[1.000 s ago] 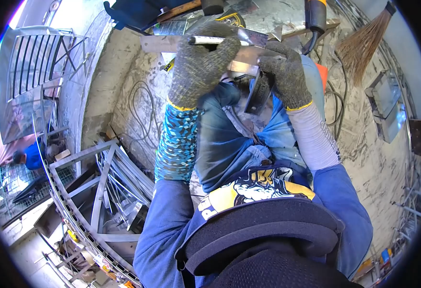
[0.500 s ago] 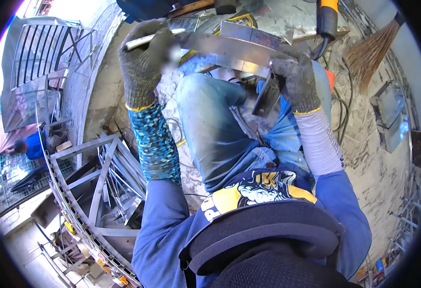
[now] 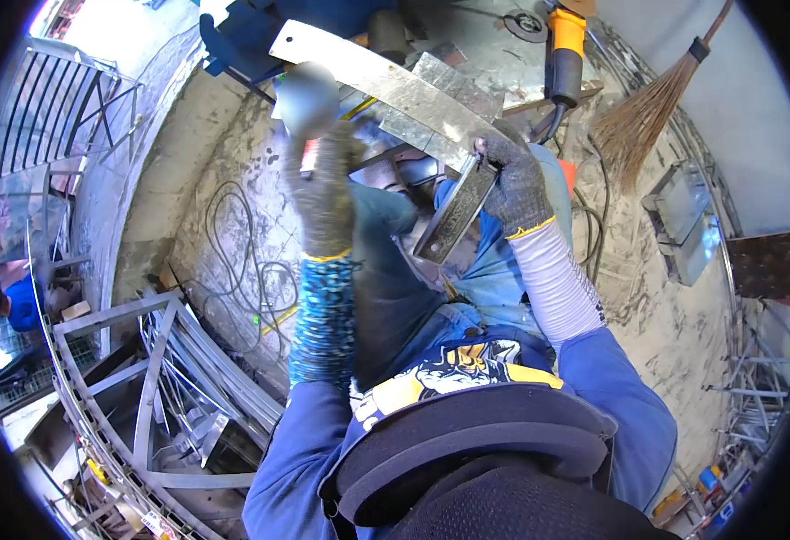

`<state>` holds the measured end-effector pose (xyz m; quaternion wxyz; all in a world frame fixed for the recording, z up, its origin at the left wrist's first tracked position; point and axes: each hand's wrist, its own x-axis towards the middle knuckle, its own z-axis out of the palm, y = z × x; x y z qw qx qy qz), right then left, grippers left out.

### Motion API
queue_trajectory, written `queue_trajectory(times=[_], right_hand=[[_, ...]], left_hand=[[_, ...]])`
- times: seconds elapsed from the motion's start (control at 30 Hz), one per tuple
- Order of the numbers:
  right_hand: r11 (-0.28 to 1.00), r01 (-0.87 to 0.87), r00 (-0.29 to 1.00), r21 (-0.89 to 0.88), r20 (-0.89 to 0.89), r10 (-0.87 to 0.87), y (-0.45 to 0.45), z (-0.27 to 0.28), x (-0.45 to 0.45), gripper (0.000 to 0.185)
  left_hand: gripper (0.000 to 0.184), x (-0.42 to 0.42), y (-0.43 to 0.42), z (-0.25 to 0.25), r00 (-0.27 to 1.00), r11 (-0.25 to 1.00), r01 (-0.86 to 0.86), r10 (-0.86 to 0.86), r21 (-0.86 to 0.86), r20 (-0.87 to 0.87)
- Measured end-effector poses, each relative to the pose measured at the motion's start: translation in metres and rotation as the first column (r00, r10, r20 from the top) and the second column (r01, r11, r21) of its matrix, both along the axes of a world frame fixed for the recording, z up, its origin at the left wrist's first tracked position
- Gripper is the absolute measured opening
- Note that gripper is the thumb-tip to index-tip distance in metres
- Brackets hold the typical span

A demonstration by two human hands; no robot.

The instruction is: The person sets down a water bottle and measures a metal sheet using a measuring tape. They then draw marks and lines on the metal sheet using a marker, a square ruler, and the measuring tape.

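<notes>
My right hand (image 3: 514,175), in a dark knit glove, is closed on a try square near its corner. The square's long blade (image 3: 372,76) reaches up and left, and its dark stock (image 3: 456,211) points down toward my lap. Beneath the blade lie shiny flat-sided metal pieces (image 3: 444,81). My left hand (image 3: 323,184), also gloved, is upright left of the blade, its fingers partly lost in a blurred patch. A slim white-and-red stick (image 3: 309,157) shows at the glove, its full shape hidden.
An angle grinder (image 3: 566,54) with its cord lies at the upper right, beside a straw broom (image 3: 651,112). Cable loops (image 3: 233,243) lie on the floor to the left. A metal frame (image 3: 148,387) and metal bars stand lower left; a person in blue (image 3: 22,304) is far left.
The square has swung so its blade slants up and left. My left hand has come off the blade's far end and moved down and right. My view has shifted too.
</notes>
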<state>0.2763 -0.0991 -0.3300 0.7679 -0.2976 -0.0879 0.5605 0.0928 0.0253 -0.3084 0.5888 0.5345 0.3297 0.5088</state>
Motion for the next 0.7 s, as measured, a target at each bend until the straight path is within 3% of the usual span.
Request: queue_trajectory(times=[0.07, 0.13, 0.2, 0.27, 0.37, 0.4, 0.43, 0.5, 0.57, 0.63, 0.7], right_hand=[[1.0, 0.01, 1.0, -0.022, -0.014, -0.01, -0.001, 0.0, -0.006, 0.055], [0.996, 0.087, 0.996, -0.001, 0.033, -0.086, -0.007, 0.001, -0.012, 0.031], [0.994, 0.107, 0.994, -0.021, 0.009, -0.106, -0.01, 0.009, -0.019, 0.028], [0.986, 0.159, 0.987, -0.052, 0.002, -0.159, -0.011, 0.022, -0.027, 0.027], [0.976, 0.198, 0.971, -0.093, 0.153, -0.182, -0.012, 0.001, -0.024, 0.029], [0.978, 0.186, 0.971, -0.091, 0.168, -0.169, -0.012, -0.002, -0.023, 0.029], [0.968, 0.218, 0.952, -0.121, 0.245, -0.184, -0.011, -0.003, -0.023, 0.028], [0.961, 0.235, 0.925, -0.144, 0.336, -0.176, -0.013, -0.006, -0.025, 0.028], [0.966, 0.23, 0.954, -0.121, 0.224, -0.199, -0.022, -0.007, -0.03, 0.027], [0.954, 0.253, 0.944, -0.164, 0.257, -0.206, -0.038, -0.003, -0.029, 0.025], [0.948, 0.28, 0.955, -0.149, 0.145, -0.259, -0.055, -0.008, -0.014, 0.026]], left_hand=[[0.026, 0.012, -0.01, 0.002, 0.986, 0.99, 0.135, -0.138, -0.039, -0.093], [0.023, 0.011, -0.016, 0.005, 0.929, 0.961, 0.262, -0.276, -0.087, -0.248], [0.021, 0.011, -0.018, -0.001, 0.88, 0.931, 0.338, -0.364, -0.137, -0.304], [0.017, 0.016, -0.023, -0.005, 0.902, 0.869, 0.413, -0.431, -0.274, -0.007], [0.015, 0.012, -0.027, 0.004, 0.891, 0.808, 0.454, -0.422, -0.376, 0.17], [0.015, 0.01, -0.023, -0.008, 0.893, 0.813, 0.449, -0.409, -0.37, 0.184], [0.015, 0.008, -0.014, -0.033, 0.922, 0.908, 0.384, -0.386, -0.165, 0.018], [0.015, 0.002, -0.011, -0.032, 0.947, 0.951, 0.305, -0.295, 0.062, -0.125], [0.016, -0.005, -0.015, 0.006, 0.916, 0.884, 0.372, -0.3, -0.282, 0.267], [0.017, -0.011, -0.006, 0.001, 0.927, 0.921, 0.319, -0.254, -0.223, 0.276], [0.016, -0.018, 0.004, 0.002, 0.913, 0.906, 0.264, -0.124, -0.33, 0.389]])
